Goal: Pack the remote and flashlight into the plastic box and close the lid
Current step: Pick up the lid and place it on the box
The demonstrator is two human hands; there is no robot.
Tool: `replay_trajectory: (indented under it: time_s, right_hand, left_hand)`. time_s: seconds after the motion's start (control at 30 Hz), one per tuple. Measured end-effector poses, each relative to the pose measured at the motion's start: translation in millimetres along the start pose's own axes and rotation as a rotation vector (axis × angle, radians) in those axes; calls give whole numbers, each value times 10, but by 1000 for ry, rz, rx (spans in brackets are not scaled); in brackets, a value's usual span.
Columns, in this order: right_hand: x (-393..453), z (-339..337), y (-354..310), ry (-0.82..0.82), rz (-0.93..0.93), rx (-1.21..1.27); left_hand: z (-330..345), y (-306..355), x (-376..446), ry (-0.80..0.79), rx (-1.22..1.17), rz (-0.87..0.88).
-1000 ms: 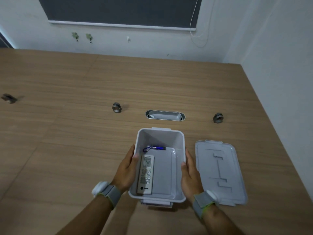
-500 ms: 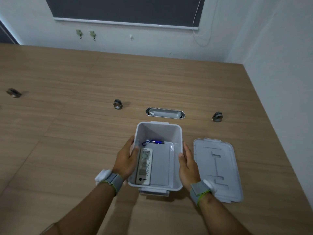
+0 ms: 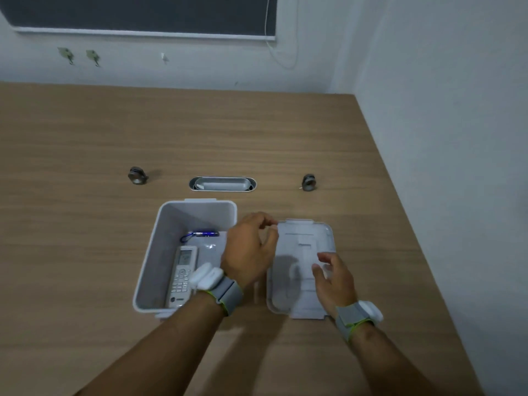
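I see the remote (image 3: 183, 277) and flashlight (image 3: 204, 234) inside the open box (image 3: 160, 238). At its 3 o'clock lies the lid (image 3: 303, 252); my left hand (image 3: 250, 248) and right hand (image 3: 335, 281) hover over it, fingers loose, grasping nothing.

No readable text anywhere. The white rectangular plastic remote (image 3: 182, 277) in the open white plastic box (image 3: 160, 252) has a small grey display and rows of buttons — any digits or key legends are too blurred to make out. The small blue metal flashlight (image 3: 205, 234) shows no legible marking. The translucent white plastic lid (image 3: 303, 244) has only moulded ridges — no label or brand can be made out.
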State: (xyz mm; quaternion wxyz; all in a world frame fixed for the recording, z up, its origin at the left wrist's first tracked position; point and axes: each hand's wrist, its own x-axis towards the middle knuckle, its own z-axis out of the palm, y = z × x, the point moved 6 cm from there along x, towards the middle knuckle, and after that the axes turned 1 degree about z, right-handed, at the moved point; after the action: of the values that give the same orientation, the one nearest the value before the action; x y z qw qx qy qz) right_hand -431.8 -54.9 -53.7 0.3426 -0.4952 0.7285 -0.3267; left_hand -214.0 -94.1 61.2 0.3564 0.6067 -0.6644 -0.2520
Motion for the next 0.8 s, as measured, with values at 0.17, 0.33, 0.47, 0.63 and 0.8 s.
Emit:
replay_trajectory:
  time_s: [0.17,0.33,0.47,0.63,0.8]
  right_hand:
    - [132,-272,385,19,79,-178]
    - [231,-323,751,-21,132,-335]
    - [274,-240,1010,-91,143,-351]
    - [285,-219,1017,-128,132,-368]
    - [306,-318,1020,-108,123,-353]
  left_hand:
    - [798,-102,-124,-132,-8,-150]
    - [1158,-630,-367,-138,148,-445]
    - [1196,-847,-506,-114,278,-585]
    - [1260,-970,-532,-181,353,-639]
    - [1301,-897,-478,-232,351,-603]
